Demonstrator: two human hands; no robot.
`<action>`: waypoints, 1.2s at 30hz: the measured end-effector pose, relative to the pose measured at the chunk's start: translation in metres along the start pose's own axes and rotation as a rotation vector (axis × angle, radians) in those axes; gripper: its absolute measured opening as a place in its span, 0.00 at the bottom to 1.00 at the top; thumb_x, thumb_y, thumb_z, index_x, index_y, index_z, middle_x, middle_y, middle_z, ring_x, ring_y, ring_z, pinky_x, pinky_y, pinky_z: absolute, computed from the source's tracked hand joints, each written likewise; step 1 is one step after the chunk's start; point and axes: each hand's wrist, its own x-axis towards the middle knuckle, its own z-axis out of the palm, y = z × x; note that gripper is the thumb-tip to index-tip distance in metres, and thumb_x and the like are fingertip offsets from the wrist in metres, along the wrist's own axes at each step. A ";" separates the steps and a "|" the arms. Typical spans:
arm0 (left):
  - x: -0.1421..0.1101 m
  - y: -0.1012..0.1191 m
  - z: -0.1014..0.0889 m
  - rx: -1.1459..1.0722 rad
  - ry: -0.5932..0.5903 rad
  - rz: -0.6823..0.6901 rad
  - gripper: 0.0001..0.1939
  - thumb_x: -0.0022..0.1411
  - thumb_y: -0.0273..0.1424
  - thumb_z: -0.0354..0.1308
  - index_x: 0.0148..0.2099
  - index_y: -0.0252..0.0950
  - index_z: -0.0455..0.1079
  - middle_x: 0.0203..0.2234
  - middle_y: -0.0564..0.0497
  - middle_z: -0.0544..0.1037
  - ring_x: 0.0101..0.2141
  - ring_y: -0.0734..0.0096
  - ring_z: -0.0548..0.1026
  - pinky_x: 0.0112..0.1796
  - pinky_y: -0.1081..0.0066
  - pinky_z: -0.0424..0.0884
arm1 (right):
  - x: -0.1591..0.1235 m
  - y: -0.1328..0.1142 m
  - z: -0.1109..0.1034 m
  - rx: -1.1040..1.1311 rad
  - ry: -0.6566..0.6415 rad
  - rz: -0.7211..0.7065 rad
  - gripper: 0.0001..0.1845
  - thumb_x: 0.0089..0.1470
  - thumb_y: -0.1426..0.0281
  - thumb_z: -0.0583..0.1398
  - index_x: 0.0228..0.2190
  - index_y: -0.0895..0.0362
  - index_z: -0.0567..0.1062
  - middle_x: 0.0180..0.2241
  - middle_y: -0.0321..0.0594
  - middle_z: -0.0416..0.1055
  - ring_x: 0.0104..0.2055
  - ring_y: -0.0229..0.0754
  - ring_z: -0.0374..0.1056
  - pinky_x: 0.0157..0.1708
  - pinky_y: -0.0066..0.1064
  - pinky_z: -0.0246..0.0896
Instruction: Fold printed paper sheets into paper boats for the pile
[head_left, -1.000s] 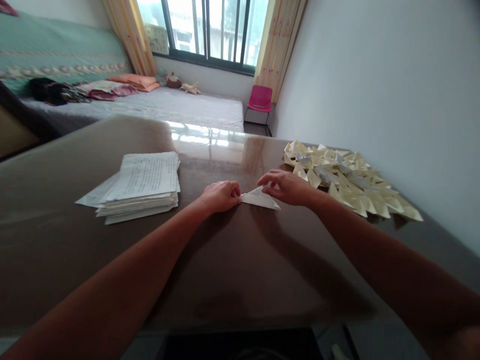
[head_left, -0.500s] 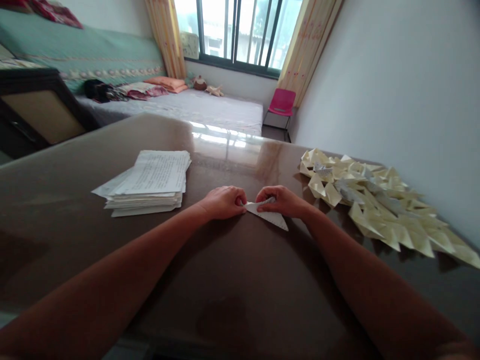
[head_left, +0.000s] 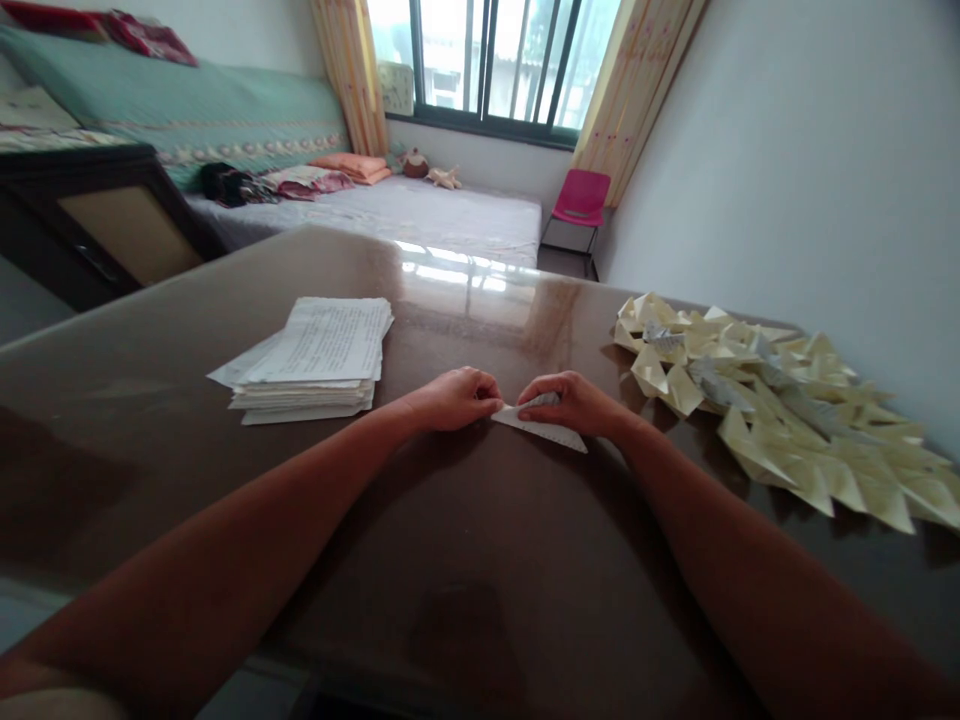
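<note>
A small folded sheet of paper (head_left: 551,431), white with faint print, lies at the middle of the brown table, its pointed end toward the lower right. My left hand (head_left: 461,398) pinches the paper's left tip between thumb and fingers. Curled over the upper edge, my right hand (head_left: 566,402) grips a raised flap of the same paper. The fingers partly cover the folds, so the exact shape is hard to make out.
A stack of printed sheets (head_left: 322,345) stands on the left of the glossy table (head_left: 465,560). Many folded paper pieces (head_left: 780,400) lie heaped at the right by the wall. Beyond the table are a bed (head_left: 450,215) and a pink chair (head_left: 583,198).
The view has shifted slightly, so the room and table items sit further right. Both hands still hold the folded paper, and its raised flap looks a little changed under my right fingers.
</note>
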 end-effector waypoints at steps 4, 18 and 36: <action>0.000 0.004 0.002 0.093 0.030 -0.020 0.13 0.58 0.37 0.52 0.35 0.35 0.74 0.25 0.53 0.76 0.27 0.73 0.70 0.27 0.75 0.61 | 0.000 -0.002 0.002 -0.006 0.010 -0.035 0.14 0.50 0.59 0.63 0.33 0.56 0.79 0.30 0.34 0.75 0.31 0.36 0.66 0.33 0.26 0.59; -0.001 0.006 0.005 0.060 0.042 0.028 0.10 0.53 0.30 0.54 0.37 0.37 0.74 0.25 0.54 0.77 0.28 0.72 0.73 0.30 0.76 0.65 | 0.002 -0.007 0.008 -0.056 0.076 0.032 0.15 0.50 0.60 0.62 0.32 0.59 0.80 0.26 0.36 0.75 0.29 0.37 0.66 0.31 0.26 0.58; 0.001 0.007 0.012 0.217 0.153 -0.002 0.12 0.56 0.36 0.54 0.35 0.39 0.78 0.30 0.51 0.79 0.31 0.69 0.74 0.31 0.73 0.64 | 0.003 -0.011 0.011 -0.115 0.204 -0.056 0.11 0.49 0.62 0.65 0.32 0.56 0.80 0.33 0.40 0.76 0.35 0.40 0.70 0.37 0.29 0.62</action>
